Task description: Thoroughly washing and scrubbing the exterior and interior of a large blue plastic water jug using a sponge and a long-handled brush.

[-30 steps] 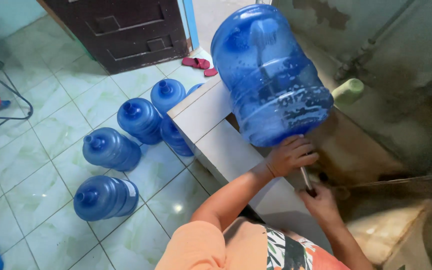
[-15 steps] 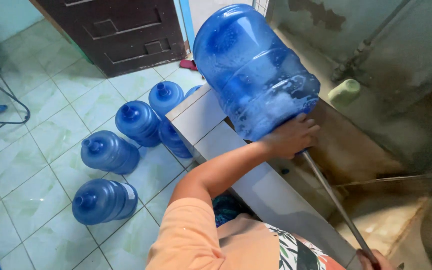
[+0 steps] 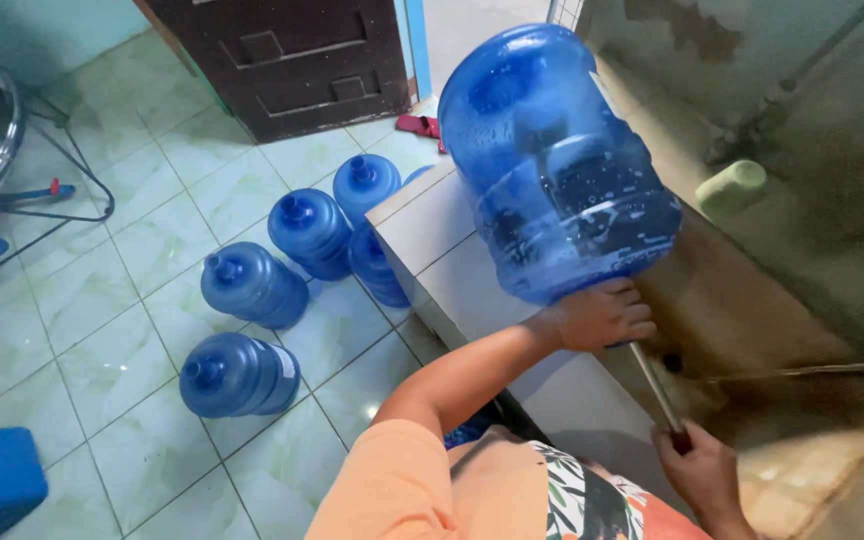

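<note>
A: While the big blue water jug (image 3: 560, 165) lies tilted on the tiled ledge (image 3: 452, 240), the rod (image 3: 655, 385) has slid further out of its mouth than a second ago; scrub stroke pulling back, I'd judge

B: Hands?

A: Left hand (image 3: 597, 315) curled around the neck; right hand (image 3: 700, 470) fisted on the rod's end, lower now; jug translucent, wet inside; four more blue jugs (image 3: 252, 285) on the floor tiles, green sponge (image 3: 732, 188) behind

Left hand (image 3: 600, 315) extended, curled; right hand (image 3: 697, 468) fisted, low.
</note>
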